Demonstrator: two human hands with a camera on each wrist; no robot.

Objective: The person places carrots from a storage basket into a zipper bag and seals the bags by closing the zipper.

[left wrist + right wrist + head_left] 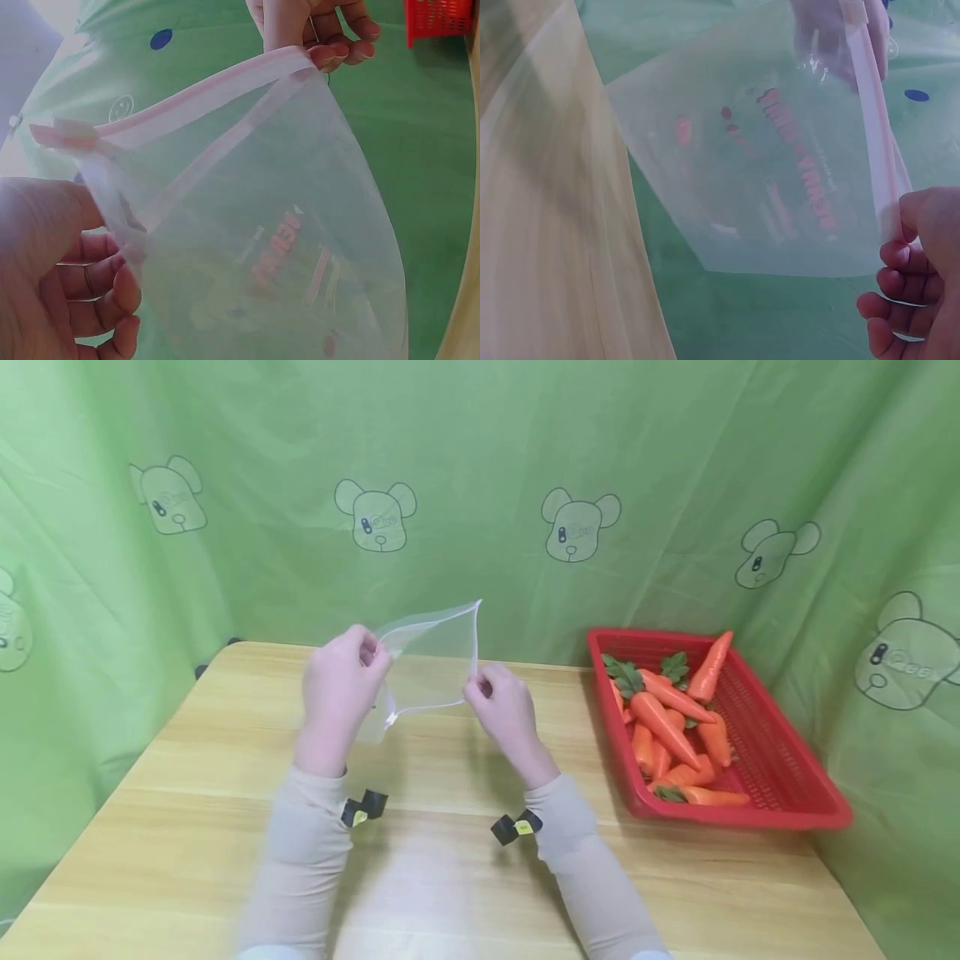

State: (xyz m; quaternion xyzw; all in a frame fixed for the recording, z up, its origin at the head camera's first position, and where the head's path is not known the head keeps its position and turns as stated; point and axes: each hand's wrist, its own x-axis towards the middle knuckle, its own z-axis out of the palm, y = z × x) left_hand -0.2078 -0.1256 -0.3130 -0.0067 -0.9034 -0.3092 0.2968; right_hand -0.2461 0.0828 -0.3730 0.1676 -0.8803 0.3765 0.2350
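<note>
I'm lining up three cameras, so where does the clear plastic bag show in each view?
Head: the bag is near the middle, between the left hand and right hand.
Left wrist: it fills much of the centre and lower right.
Right wrist: it spans the middle, reaching the top edge.
Shared landmark: the right hand, right of the bag, at the top, then lower right, respectively.

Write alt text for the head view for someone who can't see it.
A person's left hand and right hand hold a translucent slider bag above a wooden table. At right, a red basket holds orange carrots; a green patterned curtain hangs behind.
</note>
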